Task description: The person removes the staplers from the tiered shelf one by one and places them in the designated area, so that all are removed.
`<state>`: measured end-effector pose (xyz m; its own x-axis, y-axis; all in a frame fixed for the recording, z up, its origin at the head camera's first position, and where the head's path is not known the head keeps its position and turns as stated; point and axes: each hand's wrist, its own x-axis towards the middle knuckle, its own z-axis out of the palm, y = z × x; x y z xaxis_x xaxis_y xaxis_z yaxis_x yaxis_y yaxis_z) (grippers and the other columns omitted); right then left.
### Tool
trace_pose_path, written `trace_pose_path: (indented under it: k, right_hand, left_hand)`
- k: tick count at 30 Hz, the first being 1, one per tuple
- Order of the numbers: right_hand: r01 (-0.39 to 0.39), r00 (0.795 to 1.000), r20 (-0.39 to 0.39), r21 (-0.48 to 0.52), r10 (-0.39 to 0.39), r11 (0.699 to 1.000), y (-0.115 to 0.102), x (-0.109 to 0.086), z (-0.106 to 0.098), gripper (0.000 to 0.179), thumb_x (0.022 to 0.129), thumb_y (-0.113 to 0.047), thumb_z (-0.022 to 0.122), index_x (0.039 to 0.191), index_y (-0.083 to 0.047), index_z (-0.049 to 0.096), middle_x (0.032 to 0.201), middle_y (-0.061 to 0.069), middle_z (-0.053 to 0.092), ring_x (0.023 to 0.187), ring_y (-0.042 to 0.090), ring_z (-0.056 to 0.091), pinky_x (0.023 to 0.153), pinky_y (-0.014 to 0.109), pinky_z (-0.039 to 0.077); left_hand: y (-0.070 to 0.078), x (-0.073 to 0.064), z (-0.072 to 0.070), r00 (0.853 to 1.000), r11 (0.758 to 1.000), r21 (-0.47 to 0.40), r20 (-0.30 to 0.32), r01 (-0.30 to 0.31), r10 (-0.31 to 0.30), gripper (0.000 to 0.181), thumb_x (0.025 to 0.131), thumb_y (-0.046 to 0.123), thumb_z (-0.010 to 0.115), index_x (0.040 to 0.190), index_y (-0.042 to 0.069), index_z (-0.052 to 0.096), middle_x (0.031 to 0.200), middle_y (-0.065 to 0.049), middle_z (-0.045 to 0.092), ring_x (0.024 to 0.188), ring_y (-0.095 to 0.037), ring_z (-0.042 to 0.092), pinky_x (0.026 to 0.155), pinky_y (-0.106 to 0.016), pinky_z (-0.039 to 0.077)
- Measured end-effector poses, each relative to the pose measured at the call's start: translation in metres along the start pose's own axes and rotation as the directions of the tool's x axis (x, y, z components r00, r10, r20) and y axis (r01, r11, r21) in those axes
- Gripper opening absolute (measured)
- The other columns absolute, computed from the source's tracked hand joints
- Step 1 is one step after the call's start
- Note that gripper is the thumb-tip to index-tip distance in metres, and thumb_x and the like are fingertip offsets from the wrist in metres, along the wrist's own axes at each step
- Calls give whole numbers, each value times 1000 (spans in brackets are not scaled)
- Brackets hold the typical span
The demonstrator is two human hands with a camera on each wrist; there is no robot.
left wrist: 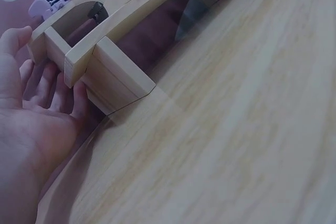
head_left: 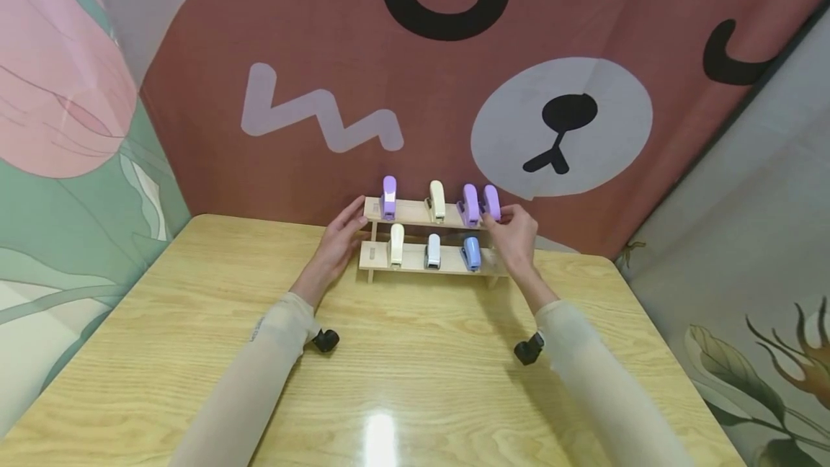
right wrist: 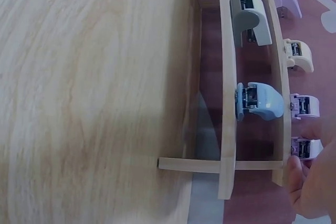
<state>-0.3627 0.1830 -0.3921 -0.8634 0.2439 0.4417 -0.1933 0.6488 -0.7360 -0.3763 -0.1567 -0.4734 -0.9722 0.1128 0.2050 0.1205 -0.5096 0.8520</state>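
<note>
A two-tier wooden rack bears small staplers. My left hand is at the rack's left end; in the left wrist view its fingers curl below the upper shelf and the thumb lies near its top. With thumb and fingers, my right hand pinches the purple stapler at the upper shelf's right end. Beside it stand another purple stapler, a cream stapler and, far left, a purple stapler. The lower shelf carries a cream stapler, a white stapler and a blue stapler.
The rack stands near the back edge of a wood-grain table. Close behind hangs a reddish curtain with a printed animal face. Patterned fabric flanks the table on both sides.
</note>
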Motion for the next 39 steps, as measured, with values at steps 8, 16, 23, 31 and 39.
trace_pose_path:
  k: [8,16,23,31,39]
  right_hand:
    - [24,997,-79,34,-22,999,2,-3,3,28,87,-22,80,102,1,71,88,13,69,78,24,64,68,33,51]
    - [23,989,-145,61,-14,998,10,-8,-6,26,84,-22,82,97,-2,72,83,10,69,73,22,63,64,30,49]
    - [77,986,-154,72,-65,994,7,-6,-12,31,86,-25,81,100,2,73,85,13,70,74,22,64,62,25,50]
    - [94,977,-199,65,-79,993,7,-3,-32,28,87,-22,80,100,2,73,86,13,70,73,22,65,57,19,48]
    - [95,971,-226,44,-82,995,28,-6,-51,27,87,-22,80,98,1,73,84,13,70,70,21,64,57,17,47]
  left_hand:
    - [-1,0,-1,1000,1000,2,8,-11,11,57,104,7,58,157,18,42,161,-3,36,136,-23,45,111,-52,35]
    - [-7,0,2,1000,1000,9,21,15,-15,58,103,10,60,157,18,41,162,-3,35,136,-22,45,111,-52,35]
    - [-2,-2,-2,1000,999,35,-2,0,0,57,104,11,60,157,20,42,162,-4,35,131,-24,48,113,-56,31]
    - [3,0,-2,1000,999,44,12,-2,2,59,104,13,61,158,21,41,164,-3,32,137,-22,44,112,-50,35]
    - [1,-1,0,1000,1000,16,15,-2,2,57,105,12,59,158,19,41,162,-4,34,134,-27,46,111,-50,35]
